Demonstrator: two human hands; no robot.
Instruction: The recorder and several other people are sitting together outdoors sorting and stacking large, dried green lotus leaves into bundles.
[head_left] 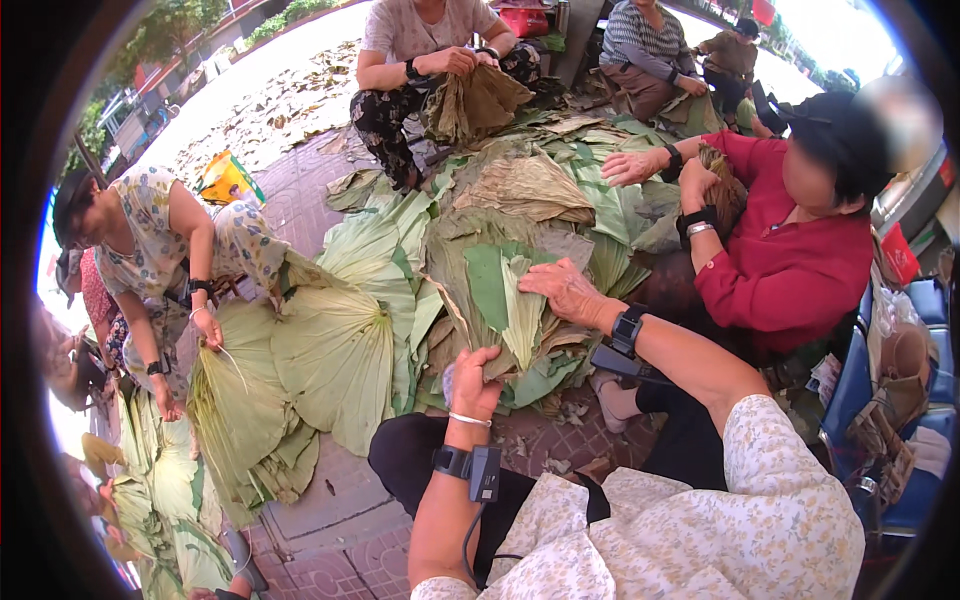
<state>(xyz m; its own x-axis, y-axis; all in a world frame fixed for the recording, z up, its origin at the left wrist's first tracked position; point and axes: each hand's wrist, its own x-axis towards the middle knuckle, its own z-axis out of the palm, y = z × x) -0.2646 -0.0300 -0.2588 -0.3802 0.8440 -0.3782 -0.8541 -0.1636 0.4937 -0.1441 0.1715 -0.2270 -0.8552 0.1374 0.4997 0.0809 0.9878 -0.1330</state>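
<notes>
A large, dry, grey-green leaf (455,262) with a fan-like fold spreads before me, apparently a lotus leaf. My left hand (473,384) is closed at its near edge, thumb on top. The fingers are mostly hidden, and something pale purple (448,383) shows beside them. Stretched out over the upper right part, my right hand (568,292) rests with its fingertips at a pale green folded piece (524,325). Against that piece lies a brighter green flap (486,287). How the layers join under my hands is hidden.
A broad heap of leaves (365,240) covers the paving (340,515). People in a red shirt (800,265), a floral shirt (150,215) and a pale top (430,35) sit around it, handling leaves. Blue seats (850,400) holding bags stand at the right.
</notes>
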